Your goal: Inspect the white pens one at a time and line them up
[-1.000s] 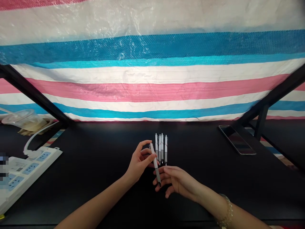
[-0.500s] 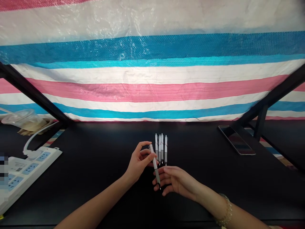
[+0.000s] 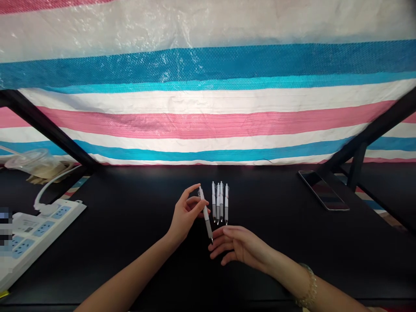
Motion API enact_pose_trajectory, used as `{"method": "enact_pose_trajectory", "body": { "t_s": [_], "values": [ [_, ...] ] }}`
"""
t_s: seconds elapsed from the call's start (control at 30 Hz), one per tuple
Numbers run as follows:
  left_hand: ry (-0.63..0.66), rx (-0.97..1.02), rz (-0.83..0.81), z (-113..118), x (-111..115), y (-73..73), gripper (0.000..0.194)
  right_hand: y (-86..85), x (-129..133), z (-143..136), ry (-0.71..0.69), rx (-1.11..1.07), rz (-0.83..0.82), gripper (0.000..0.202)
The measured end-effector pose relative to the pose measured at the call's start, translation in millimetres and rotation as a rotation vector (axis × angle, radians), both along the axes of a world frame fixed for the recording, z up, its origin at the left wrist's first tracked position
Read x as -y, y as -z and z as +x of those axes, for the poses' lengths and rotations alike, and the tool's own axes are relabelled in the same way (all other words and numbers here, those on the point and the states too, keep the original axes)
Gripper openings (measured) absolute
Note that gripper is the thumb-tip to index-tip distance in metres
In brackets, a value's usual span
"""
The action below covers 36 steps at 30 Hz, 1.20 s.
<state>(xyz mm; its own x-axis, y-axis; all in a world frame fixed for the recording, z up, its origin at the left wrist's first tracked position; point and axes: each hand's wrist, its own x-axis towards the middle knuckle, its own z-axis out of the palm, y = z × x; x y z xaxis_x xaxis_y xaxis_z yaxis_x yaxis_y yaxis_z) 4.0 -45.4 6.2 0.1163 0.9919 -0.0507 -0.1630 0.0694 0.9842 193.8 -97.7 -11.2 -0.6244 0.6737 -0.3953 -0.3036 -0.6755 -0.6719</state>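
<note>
My left hand (image 3: 186, 214) grips a white retractable pen (image 3: 205, 213) with a grey grip section, thumb and fingers around its upper barrel. The pen slants, with its clicker end up and its tip down toward the right. Near that tip, my right hand (image 3: 240, 247) hovers with fingers apart and curved, holding nothing. Whether the pen tip touches its fingers I cannot tell. Just beyond both hands, several matching white pens (image 3: 226, 200) lie side by side on the black table (image 3: 266, 195), tips toward me.
At the left edge lies a white power strip (image 3: 69, 212) with a plugged-in white cord (image 3: 48, 184). A clear plastic cup (image 3: 30, 160) is behind it. A phone (image 3: 323, 190) rests at the right. A striped plastic sheet (image 3: 208, 125) hangs behind the table between black metal bars (image 3: 55, 132).
My left hand has moved slightly left and away from me with the pen, drawing its tip up from beside my right fingers. My right hand and the row of pens have stayed put.
</note>
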Motion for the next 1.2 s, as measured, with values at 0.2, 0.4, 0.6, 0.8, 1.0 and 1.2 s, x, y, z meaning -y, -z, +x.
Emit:
{"method": "enact_pose_trajectory", "body": {
  "t_s": [0.2,0.4,0.6,0.8,1.0,1.2],
  "values": [
    [-0.188,-0.162,0.155,-10,-16,14.0,0.066,0.1,-1,1,-0.01,0.0,0.009,0.034],
    [0.044,-0.321,0.14,-9,-16,18.6,0.042,2.1,-2,1,-0.024,0.007,0.018,0.033],
    [0.068,-0.535,0.316,-9,-12,13.1,0.024,-7.8,-10,8,-0.017,0.192,0.239,0.027],
    [0.085,-0.67,0.486,-10,-12,16.0,0.024,-15.4,-19,17,0.151,0.749,0.804,0.015],
    [0.127,-0.707,0.537,-9,-10,18.1,0.026,-11.3,-18,17,0.184,0.994,1.1,0.027],
    [0.23,-0.789,0.627,-8,-4,18.4,0.031,-7.1,-19,20,0.102,1.073,1.142,0.051]
  ]
}}
